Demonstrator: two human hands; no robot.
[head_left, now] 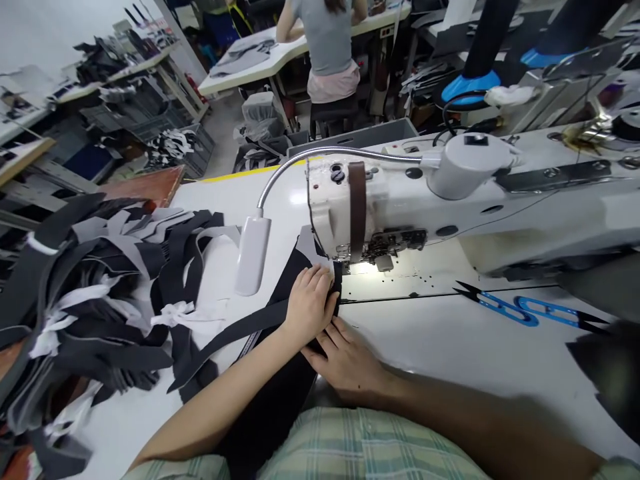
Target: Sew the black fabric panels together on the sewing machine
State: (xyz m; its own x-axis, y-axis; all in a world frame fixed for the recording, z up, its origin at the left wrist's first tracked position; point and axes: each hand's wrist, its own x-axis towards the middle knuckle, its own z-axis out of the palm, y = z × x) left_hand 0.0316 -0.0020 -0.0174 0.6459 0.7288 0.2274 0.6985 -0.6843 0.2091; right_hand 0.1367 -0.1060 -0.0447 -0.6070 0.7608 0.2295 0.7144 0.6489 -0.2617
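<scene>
A piece of black fabric (273, 407) runs from my lap up to the needle area of a white sewing machine (395, 200). My left hand (311, 303) is on top of the fabric, its fingers bent over the cloth just left of the presser foot. Below it, my right hand (347, 360) holds the fabric's near edge, thumb apart from the fingers. A long dark strip (235, 333) passes under my left hand toward the left. Light grey material (309, 245) shows at the fabric's far end. The fingertips are partly hidden.
Bundles of dark and grey strips (110, 313) tied with white ties cover the table's left side. A gooseneck lamp (254, 257) hangs beside the machine head. Two blue thread snips (505, 307) lie at right. A seated person (330, 47) works at another table beyond.
</scene>
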